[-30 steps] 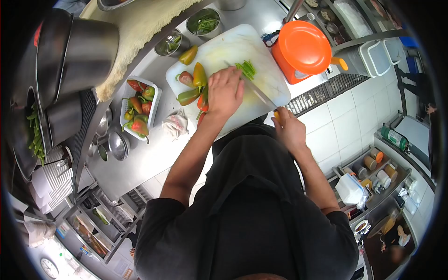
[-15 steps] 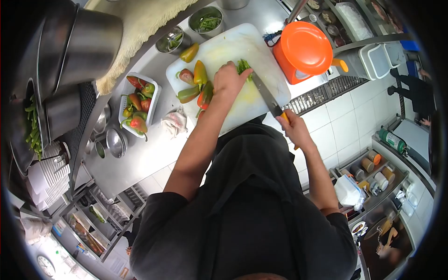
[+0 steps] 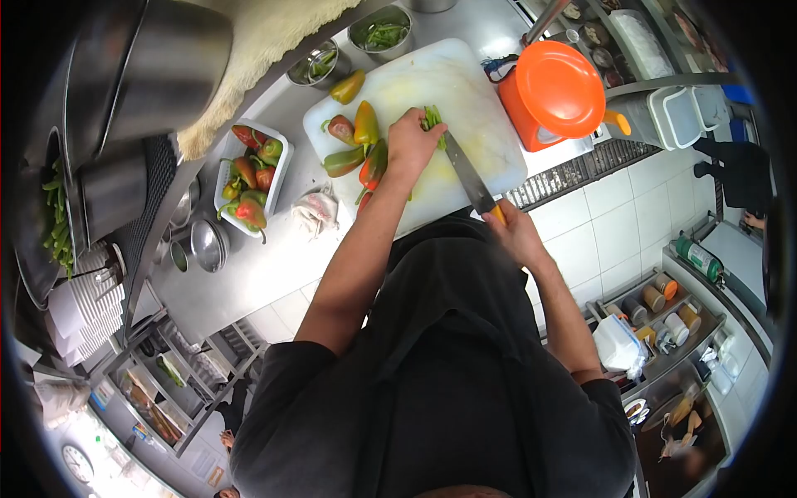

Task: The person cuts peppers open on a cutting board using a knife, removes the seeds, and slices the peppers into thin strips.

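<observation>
My left hand [image 3: 413,143] presses down on a small bunch of green vegetable strips [image 3: 432,119] on the white cutting board [image 3: 481,108]. In my right hand [image 3: 516,236] is a knife [image 3: 467,174] with an orange handle; its blade tip reaches the strips, close to my left fingers. Several whole peppers lie left of my left hand: a yellow-green one [image 3: 366,124], a reddish one [image 3: 340,129], a green one [image 3: 344,162] and a red-green one [image 3: 374,164]. Another yellow-green pepper [image 3: 348,86] rests at the board's upper left edge.
A white basket of peppers [image 3: 284,170] and a crumpled cloth [image 3: 315,212] are left of the board. Metal containers with cut greens [image 3: 382,35] stand beyond it. At the right is an orange lidded container [image 3: 554,91]. Another person [image 3: 739,170] is at the far right.
The view has shifted slightly. My left hand stays on the green strips, and the knife blade has turned a little, still beside them.
</observation>
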{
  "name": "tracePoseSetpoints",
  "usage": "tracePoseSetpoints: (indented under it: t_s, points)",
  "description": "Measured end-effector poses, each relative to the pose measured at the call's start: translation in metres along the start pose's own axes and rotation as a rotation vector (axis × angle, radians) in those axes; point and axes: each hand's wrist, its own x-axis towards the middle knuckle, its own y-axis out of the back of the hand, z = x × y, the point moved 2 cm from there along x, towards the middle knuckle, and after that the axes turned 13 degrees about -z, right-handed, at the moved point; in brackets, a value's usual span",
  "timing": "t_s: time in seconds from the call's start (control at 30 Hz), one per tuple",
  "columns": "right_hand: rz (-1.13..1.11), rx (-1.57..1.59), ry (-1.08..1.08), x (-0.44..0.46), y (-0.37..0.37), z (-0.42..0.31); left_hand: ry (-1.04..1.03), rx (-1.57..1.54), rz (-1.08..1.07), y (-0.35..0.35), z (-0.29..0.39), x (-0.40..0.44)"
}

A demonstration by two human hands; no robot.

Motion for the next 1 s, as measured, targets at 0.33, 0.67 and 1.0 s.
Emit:
tracePoseSetpoints:
  t_s: [0.33,0.67,1.0]
  points:
    - [-0.027,-0.057,0.037,0.033,0.029,-0.070,-0.058,-0.123,0.038,0.070,0.016,0.034]
    - [0.225,-0.316,0.150,0.087,0.065,-0.136,-0.230,-0.159,-0.076,0.168,0.000,0.192]
    - [0.325,-0.333,0.143,0.073,0.048,-0.106,-0.057,0.088,-0.056,0.172,0.021,0.156]
